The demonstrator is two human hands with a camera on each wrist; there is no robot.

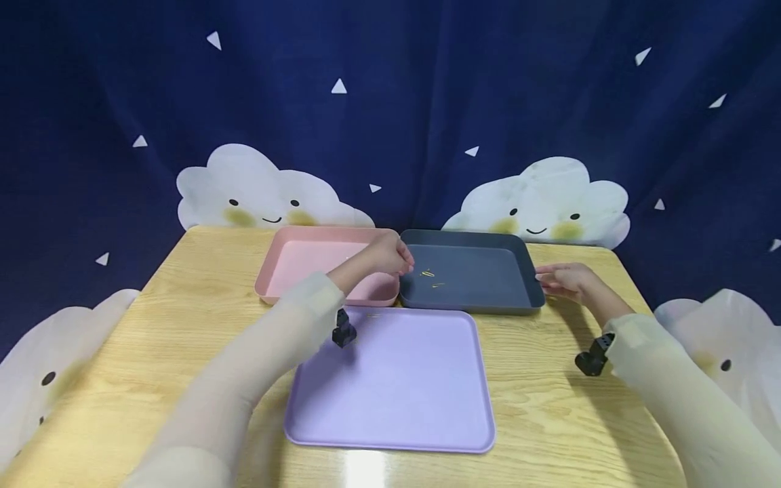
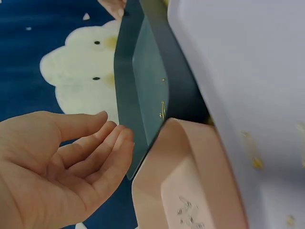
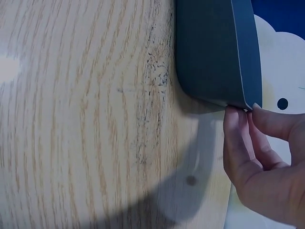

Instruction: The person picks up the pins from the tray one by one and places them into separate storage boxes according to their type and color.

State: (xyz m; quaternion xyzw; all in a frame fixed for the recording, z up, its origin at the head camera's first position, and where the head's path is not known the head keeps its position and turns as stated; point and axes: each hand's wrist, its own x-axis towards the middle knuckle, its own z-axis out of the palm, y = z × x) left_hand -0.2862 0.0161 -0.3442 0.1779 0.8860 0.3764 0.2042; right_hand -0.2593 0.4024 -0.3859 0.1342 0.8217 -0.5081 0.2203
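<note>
Touching the right hand [image 1: 566, 280], the dark tray [image 1: 478, 271] lies leftward

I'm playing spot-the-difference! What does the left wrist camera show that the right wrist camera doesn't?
Only the left wrist view shows the left fingers, the pink tray with small silvery pieces in it, the lilac tray, and little gold pieces.

Only the right wrist view shows dark marks on the wooden table.

Both show the dark tray, the right fingers at its edge, and the blue curtain with a white cloud.
</note>
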